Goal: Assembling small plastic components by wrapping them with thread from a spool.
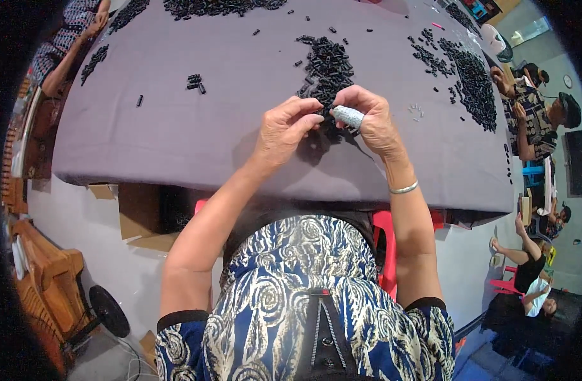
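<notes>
My left hand (287, 130) is closed in a pinch, thumb against fingertips, at the near end of a pile of small black cylindrical pieces (328, 63). Close by on the right, my right hand (378, 124) is also pinched. A speckled pale grey wrap (349, 117) covers one of its digits, and a silver bangle (404, 188) circles the wrist. The fingertips of both hands almost meet. Whatever sits between them is too small and dark against the pile to make out. Some black shows beneath the wrapped digit.
A grey cloth (196, 140) covers the table. More black pieces lie in a right-hand heap (474, 89), a far heap (208, 6) and a small left cluster (194, 83). Tiny pale bits (416, 112) lie to the right. Other people sit along both sides. An open cardboard box (148, 213) stands below the front edge.
</notes>
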A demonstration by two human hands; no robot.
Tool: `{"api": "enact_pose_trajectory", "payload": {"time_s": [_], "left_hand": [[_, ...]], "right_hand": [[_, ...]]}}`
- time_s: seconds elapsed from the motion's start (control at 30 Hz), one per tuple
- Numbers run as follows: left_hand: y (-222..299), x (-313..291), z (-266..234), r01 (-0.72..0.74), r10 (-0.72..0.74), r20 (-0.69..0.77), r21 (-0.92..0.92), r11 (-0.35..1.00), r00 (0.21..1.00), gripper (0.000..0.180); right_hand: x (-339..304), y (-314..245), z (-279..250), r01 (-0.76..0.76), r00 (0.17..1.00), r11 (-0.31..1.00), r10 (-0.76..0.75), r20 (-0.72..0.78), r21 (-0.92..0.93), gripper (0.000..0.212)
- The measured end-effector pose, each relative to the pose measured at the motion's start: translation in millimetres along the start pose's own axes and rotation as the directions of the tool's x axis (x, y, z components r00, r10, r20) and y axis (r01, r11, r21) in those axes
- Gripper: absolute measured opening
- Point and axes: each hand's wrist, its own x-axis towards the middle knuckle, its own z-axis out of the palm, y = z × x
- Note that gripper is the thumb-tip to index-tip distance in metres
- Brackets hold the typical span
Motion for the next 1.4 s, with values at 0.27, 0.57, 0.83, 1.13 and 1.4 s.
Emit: {"api": "enact_pose_trajectory", "payload": {"time_s": [0.27,0.57,0.83,1.13,1.4], "left_hand": [[-1,1,1,-0.021,0.022,-0.019,0.018,1.0,1.0,0.014],[-1,0,2,-0.043,0.044,0.001,0.124,0.991,0.999,0.015],[-2,-1,1,-0.041,0.042,-0.002,0.124,0.991,0.999,0.015],[-2,0,0,-0.006,0.006,-0.007,0.015,1.0,1.0,0.013],[-2,0,2,0.032,-0.031,-0.034,0.014,0.999,0.999,0.014]], "right_hand": [[-2,3,6,0.02,1.0,0.999,-0.019,0.017,-0.036,0.009],[0,5,6,0.234,0.969,0.887,-0.245,0.024,-0.399,0.01],[1,-26,15,0.329,0.941,0.662,-0.291,0.174,-0.673,0.014],[5,-24,18,0.357,0.93,0.663,-0.317,0.185,-0.658,0.013],[8,-13,10,0.131,0.99,0.91,-0.1,0.098,-0.393,0.016]]}}
